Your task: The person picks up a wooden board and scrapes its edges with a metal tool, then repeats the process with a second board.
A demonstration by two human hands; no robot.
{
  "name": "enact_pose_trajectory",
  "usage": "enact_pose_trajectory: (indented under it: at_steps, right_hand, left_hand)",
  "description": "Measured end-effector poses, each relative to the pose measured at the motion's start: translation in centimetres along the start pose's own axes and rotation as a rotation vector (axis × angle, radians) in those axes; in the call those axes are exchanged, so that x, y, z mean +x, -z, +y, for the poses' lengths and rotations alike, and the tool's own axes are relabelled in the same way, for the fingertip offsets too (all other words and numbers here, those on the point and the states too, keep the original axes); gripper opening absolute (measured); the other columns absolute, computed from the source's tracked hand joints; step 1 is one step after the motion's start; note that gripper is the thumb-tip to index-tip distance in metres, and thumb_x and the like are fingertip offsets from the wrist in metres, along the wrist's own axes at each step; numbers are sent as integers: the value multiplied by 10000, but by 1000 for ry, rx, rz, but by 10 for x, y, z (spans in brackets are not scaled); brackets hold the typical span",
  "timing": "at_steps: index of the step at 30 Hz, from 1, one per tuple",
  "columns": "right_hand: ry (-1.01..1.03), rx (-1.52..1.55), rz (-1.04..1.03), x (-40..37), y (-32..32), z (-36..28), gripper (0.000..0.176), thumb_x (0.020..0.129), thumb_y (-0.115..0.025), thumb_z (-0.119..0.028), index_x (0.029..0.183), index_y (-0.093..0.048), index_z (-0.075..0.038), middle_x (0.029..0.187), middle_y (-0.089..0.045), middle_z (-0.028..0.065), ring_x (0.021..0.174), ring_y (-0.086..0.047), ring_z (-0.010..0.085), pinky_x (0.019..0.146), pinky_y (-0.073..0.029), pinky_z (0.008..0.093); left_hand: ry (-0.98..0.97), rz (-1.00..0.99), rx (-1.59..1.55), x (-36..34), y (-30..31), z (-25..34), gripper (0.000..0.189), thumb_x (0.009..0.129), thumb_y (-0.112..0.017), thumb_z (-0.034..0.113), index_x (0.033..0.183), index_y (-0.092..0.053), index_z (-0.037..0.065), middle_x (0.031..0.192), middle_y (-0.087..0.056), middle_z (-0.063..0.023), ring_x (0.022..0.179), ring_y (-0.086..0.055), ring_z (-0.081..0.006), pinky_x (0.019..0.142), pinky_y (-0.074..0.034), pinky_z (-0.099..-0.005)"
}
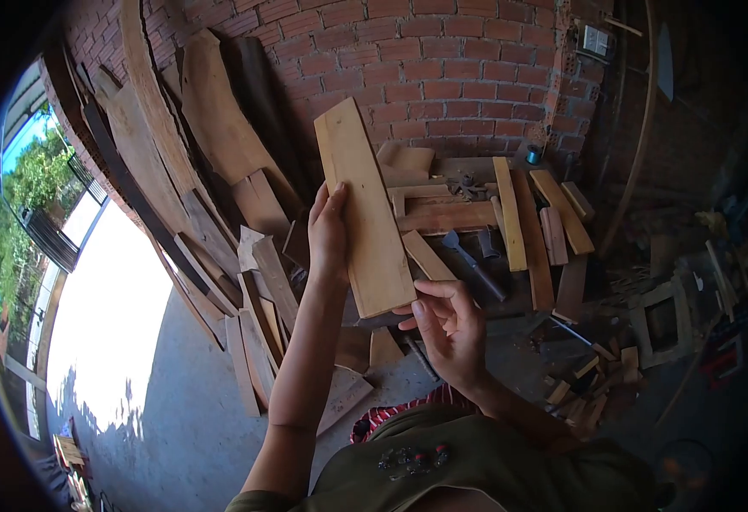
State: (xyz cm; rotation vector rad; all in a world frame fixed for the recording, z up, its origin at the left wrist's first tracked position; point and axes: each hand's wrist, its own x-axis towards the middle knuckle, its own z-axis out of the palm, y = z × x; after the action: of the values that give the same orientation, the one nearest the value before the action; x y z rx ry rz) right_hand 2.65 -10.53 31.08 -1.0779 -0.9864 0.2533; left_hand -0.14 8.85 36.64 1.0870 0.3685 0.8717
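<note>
A flat, pale wooden board is held up in front of me, tilted so its top leans left. My left hand grips its left edge near the middle, fingertips showing over the front face. At the lower right corner is my right hand, its fingers bent and apart with the fingertips at the board's edge; whether they press on it is hard to see. Behind the board stands a workbench with wood pieces, among them a yellowish strip, and a chisel-like tool with a dark handle.
Tall slabs lean on the brick wall at the left. Shorter planks stand by the bench's left end. Wood offcuts lie heaped on the floor at right, near a wooden frame. A bright doorway opens at far left.
</note>
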Motion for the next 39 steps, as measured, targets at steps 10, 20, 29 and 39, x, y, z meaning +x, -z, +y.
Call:
enact_pose_trajectory:
  at_steps: [10,20,29,39]
  right_hand:
    - [-25,-4,-31,1,-6,0,251,999,-506,-54,1218,-483,67,1010,-659,174,906,-701,213,711,-607,302]
    - [-212,124,57,4,-4,-4,337,981,-592,-156,1226,-507,60,1007,-626,158,852,-698,206,684,-613,313]
    - [-691,605,-46,1,23,41,316,989,-572,-229,1170,-580,30,984,-672,151,820,-712,217,693,-615,355]
    - [-681,644,-120,3,27,47,297,995,-559,-224,1154,-596,24,990,-671,147,793,-713,208,686,-612,348]
  left_hand:
    - [86,88,-38,0,16,-17,270,1024,-427,226,1180,-551,44,936,-651,-69,780,-665,-157,706,-563,-311]
    - [94,236,-86,-3,7,-45,394,1048,-374,397,1208,-537,75,1007,-633,-70,863,-644,-165,797,-539,-341]
    - [25,-56,-353,-32,6,-56,829,962,-200,713,1508,-306,98,1411,-499,-174,1267,-513,-305,1061,-381,-458]
    - [15,-142,-352,-32,13,-53,758,987,-263,663,1516,-284,121,1396,-492,-203,1243,-520,-289,1067,-371,-421]
